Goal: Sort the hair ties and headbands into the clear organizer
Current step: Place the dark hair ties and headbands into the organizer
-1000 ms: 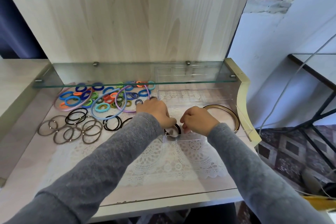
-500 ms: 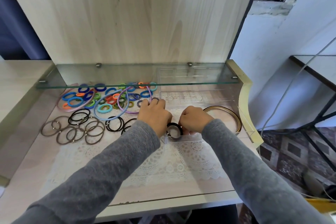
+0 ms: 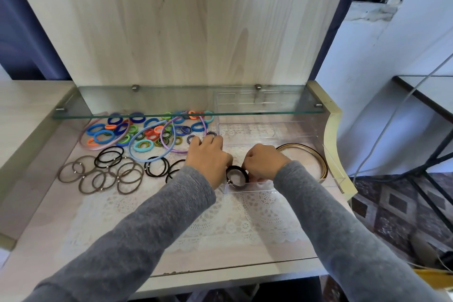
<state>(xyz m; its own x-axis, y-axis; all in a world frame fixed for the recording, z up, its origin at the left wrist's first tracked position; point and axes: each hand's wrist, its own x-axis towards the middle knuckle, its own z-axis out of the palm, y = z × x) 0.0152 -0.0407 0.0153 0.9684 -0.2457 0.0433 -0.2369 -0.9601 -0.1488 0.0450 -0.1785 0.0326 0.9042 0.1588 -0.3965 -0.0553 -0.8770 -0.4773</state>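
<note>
Left hand (image 3: 208,157) and right hand (image 3: 263,163) curl on black hair ties (image 3: 236,176) in clear organizer's (image 3: 247,189) near compartment; fingertips hidden, probably pinching. Gold headband (image 3: 323,167) already inside. Brown ties (image 3: 127,179), coloured ties (image 3: 143,146), pastel headbands (image 3: 171,149) lie unsorted: early stage.

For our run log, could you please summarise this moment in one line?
step: black hair ties into clear organizer | left hand: holds ties | right hand: holds ties | unsorted: coloured hair ties
</note>
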